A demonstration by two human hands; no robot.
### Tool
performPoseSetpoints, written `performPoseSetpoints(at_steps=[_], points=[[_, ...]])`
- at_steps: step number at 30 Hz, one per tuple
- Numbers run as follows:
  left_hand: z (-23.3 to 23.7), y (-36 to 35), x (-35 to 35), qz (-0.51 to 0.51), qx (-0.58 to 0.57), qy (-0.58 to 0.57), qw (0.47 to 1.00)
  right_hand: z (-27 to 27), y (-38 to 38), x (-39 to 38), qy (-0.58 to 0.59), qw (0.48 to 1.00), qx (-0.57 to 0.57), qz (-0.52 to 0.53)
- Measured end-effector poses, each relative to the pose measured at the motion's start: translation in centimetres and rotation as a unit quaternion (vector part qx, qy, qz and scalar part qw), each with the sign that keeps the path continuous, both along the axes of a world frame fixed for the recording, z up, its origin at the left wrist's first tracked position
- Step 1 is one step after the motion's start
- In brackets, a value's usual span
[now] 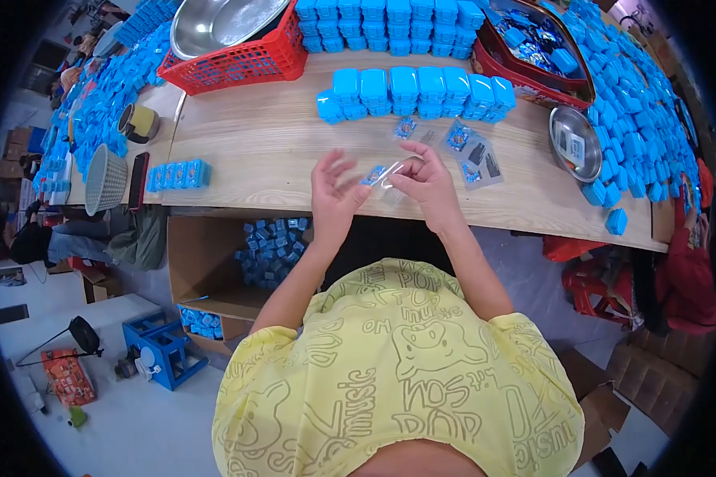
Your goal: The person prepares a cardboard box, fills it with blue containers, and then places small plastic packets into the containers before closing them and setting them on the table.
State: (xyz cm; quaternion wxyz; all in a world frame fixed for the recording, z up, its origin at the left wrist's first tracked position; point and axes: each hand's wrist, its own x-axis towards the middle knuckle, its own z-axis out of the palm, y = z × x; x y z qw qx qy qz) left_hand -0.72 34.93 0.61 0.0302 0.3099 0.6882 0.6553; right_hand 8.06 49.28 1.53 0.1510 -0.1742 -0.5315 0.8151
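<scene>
Above the front part of the wooden table (247, 159), my right hand (426, 184) pinches a small clear plastic packet (384, 174) with a blue printed piece in it. My left hand (336, 193) is on the packet's other side, fingers spread and slightly blurred, its thumb close to the packet's lower edge. Just beyond the hands lie a blue printed packet (406, 128) and a flat clear bag (477, 159) with blue and dark pieces. Behind these stands a row of stacked blue boxes (429, 87).
A red basket (247, 63) holds a metal bowl (215, 28). At the right are a red tin (533, 91), a steel dish (589, 163) and a heap of blue boxes (636, 103). A phone (138, 181) and a pale basket (106, 179) lie left. Below sits a cardboard box (191, 262).
</scene>
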Motion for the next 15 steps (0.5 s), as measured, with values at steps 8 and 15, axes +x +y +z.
performPoseSetpoints(at_steps=[8, 15], points=[[0.6, 0.3, -0.5, -0.085, 0.122, -0.489, 0.86, -0.3, -0.6, -0.4, 0.038, 0.993, 0.089, -0.065], [0.9, 0.2, -1.7, -0.076, 0.001, -0.293, 0.953, -0.1, -0.4, -0.4, -0.004, 1.0, 0.028, 0.001]])
